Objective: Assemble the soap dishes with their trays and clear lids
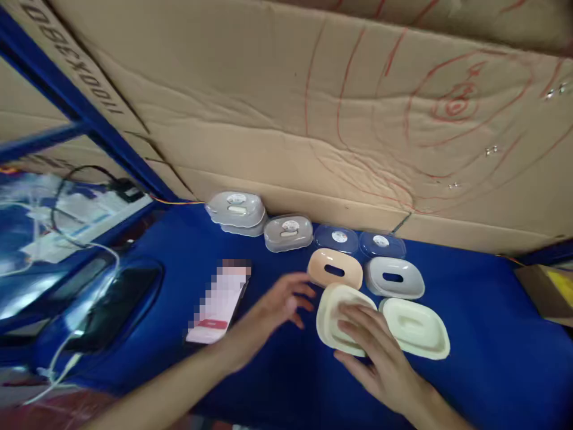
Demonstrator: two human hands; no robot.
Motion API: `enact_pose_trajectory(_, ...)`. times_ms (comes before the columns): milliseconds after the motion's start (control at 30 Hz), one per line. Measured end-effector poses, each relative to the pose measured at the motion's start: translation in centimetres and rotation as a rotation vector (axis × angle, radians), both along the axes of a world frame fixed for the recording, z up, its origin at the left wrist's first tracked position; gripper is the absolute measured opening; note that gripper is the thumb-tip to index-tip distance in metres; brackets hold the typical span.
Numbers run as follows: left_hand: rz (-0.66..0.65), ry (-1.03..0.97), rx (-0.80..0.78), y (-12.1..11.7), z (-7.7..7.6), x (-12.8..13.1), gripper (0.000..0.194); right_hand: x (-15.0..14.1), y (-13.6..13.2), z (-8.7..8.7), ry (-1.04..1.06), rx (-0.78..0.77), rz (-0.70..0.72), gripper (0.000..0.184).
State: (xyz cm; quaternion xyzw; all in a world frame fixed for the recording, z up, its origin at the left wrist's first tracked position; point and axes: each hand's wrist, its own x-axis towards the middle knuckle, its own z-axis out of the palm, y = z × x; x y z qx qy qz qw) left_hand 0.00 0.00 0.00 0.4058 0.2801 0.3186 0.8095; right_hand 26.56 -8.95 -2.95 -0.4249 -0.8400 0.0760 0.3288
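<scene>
My right hand (373, 349) lies flat, fingers stretched, on a cream oval soap-dish tray (329, 301) on the blue table. My left hand (275, 310) hovers just left of that tray with its fingers spread and nothing in it. A second cream tray (418, 327) sits to the right. Behind them lie a peach insert (335, 267) and a grey insert (394, 278), each with a slot.
Two clear lids (336, 237) (382, 243) and assembled grey dishes (287, 232) (236, 210) line the cardboard wall (313, 119). A card with a red band (219, 304) lies left of my hands. Cables and a dark tray (107, 310) sit at far left.
</scene>
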Motion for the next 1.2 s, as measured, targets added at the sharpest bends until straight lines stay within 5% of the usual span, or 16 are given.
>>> enact_pose_trajectory(133,-0.193,-0.197,-0.332,-3.2,-2.4,3.2,0.066,-1.2,0.4,0.6,-0.045,-0.007,0.039,0.045)
enact_pose_trajectory(233,-0.112,-0.210,-0.520,-3.7,-3.1,4.0,0.056,-0.5,1.3,1.5,-0.097,-0.041,0.107,0.049)
enact_pose_trajectory(333,-0.045,-0.175,-0.614,-3.4,-2.9,3.5,0.058,1.1,3.1,2.5,-0.108,-0.070,-0.036,0.043)
enact_pose_trajectory(433,-0.065,-0.164,-0.653,-3.5,-2.7,2.8,0.070,2.0,5.1,2.7,-0.219,-0.099,-0.187,0.037)
enact_pose_trajectory(567,-0.070,-0.172,-0.707,-4.2,-2.7,2.6,0.075,1.6,6.5,1.1,-0.350,-0.050,-0.155,0.038)
enact_pose_trajectory(700,-0.053,-0.148,-0.728,-4.4,-2.9,2.8,0.074,1.3,5.9,0.3,-0.314,0.000,-0.199,0.041)
enact_pose_trajectory(833,-0.006,-0.205,-0.715,-3.6,-2.9,2.9,0.070,1.1,4.1,1.4,-0.198,0.054,-0.242,0.048)
enact_pose_trajectory(967,0.056,-0.325,-0.667,-2.4,-2.6,2.8,0.067,0.1,2.4,2.5,-0.161,0.046,-0.110,0.047)
enact_pose_trajectory(1200,-0.018,-0.437,-0.582,-1.6,-2.2,2.6,0.076,-1.6,1.9,2.6,-0.195,0.056,0.044,0.040)
